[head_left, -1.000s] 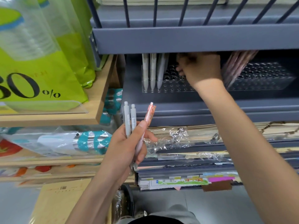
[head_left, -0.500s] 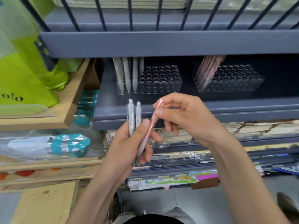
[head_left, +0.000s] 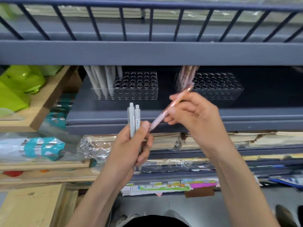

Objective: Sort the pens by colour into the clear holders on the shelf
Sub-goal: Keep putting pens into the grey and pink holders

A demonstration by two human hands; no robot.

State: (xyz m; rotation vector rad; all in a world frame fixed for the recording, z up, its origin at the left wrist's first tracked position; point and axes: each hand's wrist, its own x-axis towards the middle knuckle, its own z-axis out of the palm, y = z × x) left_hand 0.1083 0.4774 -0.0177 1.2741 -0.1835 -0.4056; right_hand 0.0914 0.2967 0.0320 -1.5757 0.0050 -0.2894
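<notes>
Since the frame half a second ago, the pink pen (head_left: 170, 108) has left the grip of the left hand (head_left: 129, 145), and now only the right hand (head_left: 195, 115) holds it. One second ago this right hand was up at the left clear holder (head_left: 139, 94); now it is lower, in front of the front edge of the shelf (head_left: 262, 117).

On my screen I see the right hand's fingers curled around the middle of the pink pen. The pen is tilted. Its upper end points up and to the right and lies, in the picture, over the left end of the right clear holder (head_left: 218, 92). Its lower tip is just beside the left thumb; I cannot tell if they touch.

The left hand grips two grey pens (head_left: 133, 118) upright, with the fingers closed around their lower halves and the thumb pressed on them from the front. Their button ends stand above the hand.

Further back on the shelf, the left clear holder has several grey pens (head_left: 101, 81) standing in its left-most holes, leaning a little to the left. The right clear holder has a bunch of pink pens (head_left: 186, 76) at its left end. The two holders stand apart from each other.

To the left of the shelf I see a green bag (head_left: 19, 82) on a wooden board (head_left: 47, 99), and below it some teal-and-white packets (head_left: 44, 148).
</notes>
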